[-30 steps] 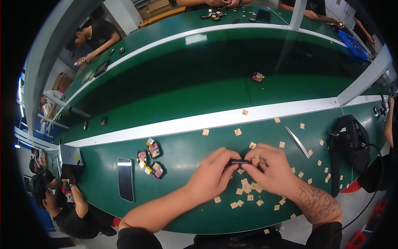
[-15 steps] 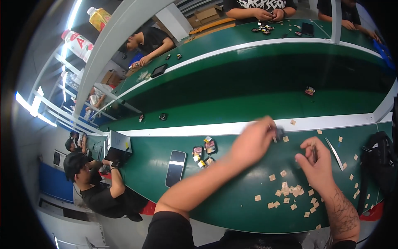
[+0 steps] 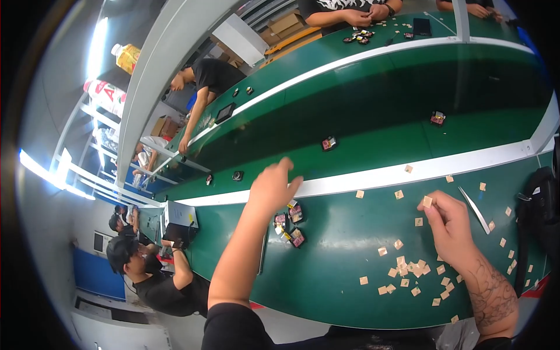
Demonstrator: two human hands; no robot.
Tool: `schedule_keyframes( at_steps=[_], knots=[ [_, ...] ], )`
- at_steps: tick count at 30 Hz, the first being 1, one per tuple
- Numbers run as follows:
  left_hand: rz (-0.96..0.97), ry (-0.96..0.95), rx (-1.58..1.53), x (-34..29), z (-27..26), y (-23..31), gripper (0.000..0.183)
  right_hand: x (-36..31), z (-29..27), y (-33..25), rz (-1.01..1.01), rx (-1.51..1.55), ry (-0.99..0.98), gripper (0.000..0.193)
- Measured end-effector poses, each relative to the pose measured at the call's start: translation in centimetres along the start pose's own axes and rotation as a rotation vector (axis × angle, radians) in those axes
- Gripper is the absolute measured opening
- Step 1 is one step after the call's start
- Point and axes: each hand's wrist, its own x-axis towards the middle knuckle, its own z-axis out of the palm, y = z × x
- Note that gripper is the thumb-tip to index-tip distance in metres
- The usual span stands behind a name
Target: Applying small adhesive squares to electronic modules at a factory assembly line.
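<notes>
My left hand (image 3: 271, 185) is over the white rail (image 3: 361, 179), fingers spread, with nothing visible in it. Beyond the rail, a small black electronic module (image 3: 329, 143) with a reddish top lies on the green strip (image 3: 379, 137). At the right, my right hand (image 3: 450, 224) pinches a small tan square sticker (image 3: 427, 202) between thumb and fingertips; its other fingers are curled. Several similar modules (image 3: 296, 236) with yellow and white parts are grouped beside my left forearm. More tan squares (image 3: 401, 265) are scattered in front of my right hand.
White tweezers (image 3: 475, 211) lie right of my right hand, near a black bag (image 3: 536, 216). My forearm mostly covers a phone (image 3: 262, 255). Another module (image 3: 437, 118) is farther right on the strip. Co-workers sit left and across; one person's arm (image 3: 195, 122) reaches toward the far rail.
My left hand has moved left and opened, letting go of a dark object. A module now lies on the green strip. My right hand now shows a tan square at its fingertips.
</notes>
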Motion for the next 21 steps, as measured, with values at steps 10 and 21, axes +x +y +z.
schedule_keyframes(
  at_steps=[10, 21],
  knots=[
    [0.196, -0.265, -0.329, -5.3, 0.6, -0.8, 0.072, 0.0, 0.1, 0.5, 0.072, -0.043, 0.047, 0.014],
    [0.719, 0.057, -0.465, -7.1, 6.8, 11.7, 0.074, 0.3, 0.3, -1.4, -0.029, -0.194, -0.122, 0.026]
  ],
)
